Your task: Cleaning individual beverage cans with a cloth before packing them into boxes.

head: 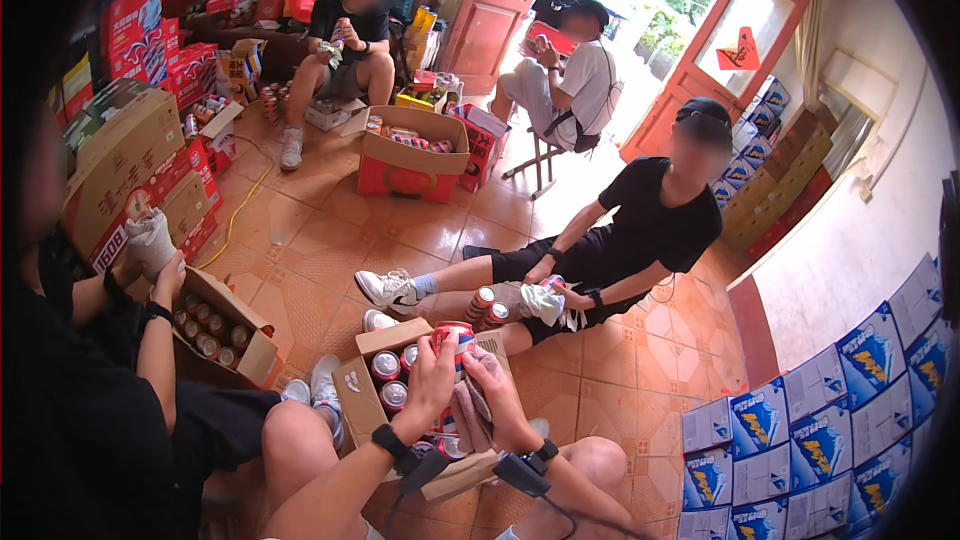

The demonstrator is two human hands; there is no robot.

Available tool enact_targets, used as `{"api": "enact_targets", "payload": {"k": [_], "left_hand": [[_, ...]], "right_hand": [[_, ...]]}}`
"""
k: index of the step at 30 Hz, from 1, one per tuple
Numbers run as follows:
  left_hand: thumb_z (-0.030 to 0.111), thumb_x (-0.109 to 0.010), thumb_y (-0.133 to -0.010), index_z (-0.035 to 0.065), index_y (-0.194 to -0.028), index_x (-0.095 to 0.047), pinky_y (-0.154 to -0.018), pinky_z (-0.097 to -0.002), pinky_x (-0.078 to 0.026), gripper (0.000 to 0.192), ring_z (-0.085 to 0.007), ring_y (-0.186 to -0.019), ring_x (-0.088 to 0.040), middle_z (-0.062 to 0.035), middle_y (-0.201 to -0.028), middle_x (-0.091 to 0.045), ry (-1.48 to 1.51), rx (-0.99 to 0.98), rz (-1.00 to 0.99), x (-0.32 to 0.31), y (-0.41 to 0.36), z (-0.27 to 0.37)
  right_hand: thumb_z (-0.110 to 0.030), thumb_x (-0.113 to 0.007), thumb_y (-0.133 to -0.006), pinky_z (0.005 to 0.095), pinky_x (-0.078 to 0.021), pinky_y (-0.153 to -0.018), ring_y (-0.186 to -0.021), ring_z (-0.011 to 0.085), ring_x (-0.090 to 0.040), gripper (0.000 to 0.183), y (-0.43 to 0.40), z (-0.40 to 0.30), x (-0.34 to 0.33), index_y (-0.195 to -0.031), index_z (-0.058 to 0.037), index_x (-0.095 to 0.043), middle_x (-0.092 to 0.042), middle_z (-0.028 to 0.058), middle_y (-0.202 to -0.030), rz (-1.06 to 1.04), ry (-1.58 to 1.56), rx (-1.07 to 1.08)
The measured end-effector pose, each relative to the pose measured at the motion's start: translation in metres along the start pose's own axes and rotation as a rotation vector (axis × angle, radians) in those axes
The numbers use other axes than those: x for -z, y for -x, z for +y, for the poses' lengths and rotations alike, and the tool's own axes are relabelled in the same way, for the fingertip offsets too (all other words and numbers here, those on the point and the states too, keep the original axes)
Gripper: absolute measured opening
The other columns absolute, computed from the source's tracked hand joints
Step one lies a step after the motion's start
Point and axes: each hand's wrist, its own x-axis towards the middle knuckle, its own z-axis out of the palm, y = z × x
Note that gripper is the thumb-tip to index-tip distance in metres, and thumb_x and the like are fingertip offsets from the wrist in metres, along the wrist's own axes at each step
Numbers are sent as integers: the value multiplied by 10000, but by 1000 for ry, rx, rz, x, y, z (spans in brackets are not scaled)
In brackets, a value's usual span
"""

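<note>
My left hand (431, 386) grips a red, white and blue drink can (452, 331), held upright above an open cardboard box (351, 399). On the can's other side, my right hand (496, 392) holds a greyish-pink cloth (469, 420), which hangs down over the box. The right fingertips rest near the can's side; exactly how much of the cloth touches it is hidden. Several cans with silver lids (393, 394) stand in the box between my knees. More cans lie partly under my hands and the cloth.
A person (660, 217) on the floor ahead wipes a can beside two standing cans (481, 300). Another person's hands (166, 270) hold a cloth at left, above a box of cans (255, 360). Blue-and-white cartons (817, 450) are stacked at right. A yellow cable (244, 202) crosses the tiles.
</note>
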Motion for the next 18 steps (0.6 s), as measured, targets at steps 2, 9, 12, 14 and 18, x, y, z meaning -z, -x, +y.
{"api": "enact_targets", "payload": {"k": [2,9,12,14,18], "left_hand": [[515,-574,-1000,-53,-1205,-531,-951,-466,-501,605,-440,-1101,-670,-320,-1124,-677,-2,-9,2,0,0,0],[477,-658,-960,-54,-1211,-532,-925,-459,-521,601,-415,-1065,-690,-289,-1101,-694,-66,-15,-20,0,3,7],[467,-664,-959,-56,-1210,-529,-917,-460,-525,596,-414,-1054,-695,-285,-1097,-696,-88,-19,-23,1,3,9],[473,-652,-966,-57,-1205,-526,-914,-458,-526,594,-416,-1055,-694,-288,-1091,-696,-111,-25,-1,1,4,10],[483,-627,-982,-59,-1200,-525,-906,-461,-524,594,-419,-1044,-694,-293,-1087,-694,-69,-13,-4,2,5,9]], "right_hand": [[-279,-613,-1049,275,-490,-962,-1105,108,-613,361,-1,1,1,-1337,-65,-581,-652,36,-1236,24,8,19],[-264,-628,-1047,284,-494,-976,-1122,122,-624,378,1,4,3,-1348,-38,-593,-661,47,-1243,95,-21,4],[-271,-623,-1050,285,-495,-975,-1121,124,-624,377,0,5,3,-1343,-36,-589,-659,46,-1241,75,-36,16],[-305,-613,-1052,294,-495,-979,-1129,131,-621,386,-1,5,3,-1349,-62,-576,-648,47,-1254,63,-11,15],[-314,-593,-1054,307,-495,-988,-1128,141,-621,374,-4,4,4,-1340,-76,-555,-640,49,-1251,-4,-72,-34]]}}
